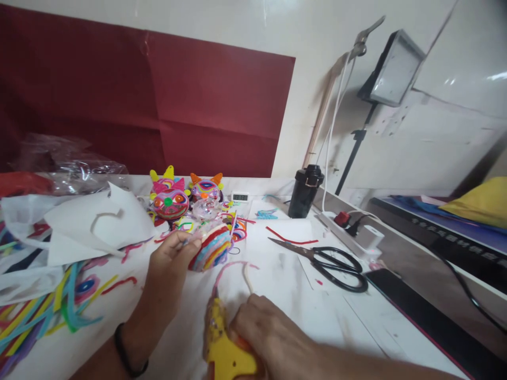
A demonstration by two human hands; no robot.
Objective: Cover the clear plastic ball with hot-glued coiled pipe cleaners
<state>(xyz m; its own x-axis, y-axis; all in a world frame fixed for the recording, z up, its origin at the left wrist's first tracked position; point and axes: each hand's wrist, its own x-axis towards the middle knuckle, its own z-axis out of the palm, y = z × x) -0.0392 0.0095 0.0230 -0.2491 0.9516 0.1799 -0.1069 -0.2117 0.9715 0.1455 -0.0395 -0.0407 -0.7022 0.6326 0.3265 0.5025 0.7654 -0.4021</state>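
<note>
My left hand pinches the edge of a rounded craft piece covered in curved stripes of red, blue, white and yellow fuzzy strips. In my right hand is a yellow hot glue gun, its nozzle pointing away from me, just below the craft piece and apart from it. A pale strip rises from beside my right fingers; whether they grip it, I cannot tell. A pink strip arches near the nozzle. Black-handled scissors lie to the right, blades partly apart.
Finished-looking colourful animal heads stand at the back beside a small digital clock. A black bottle and a power strip are at the back right. Loose coloured strips and cut white paper cover the left.
</note>
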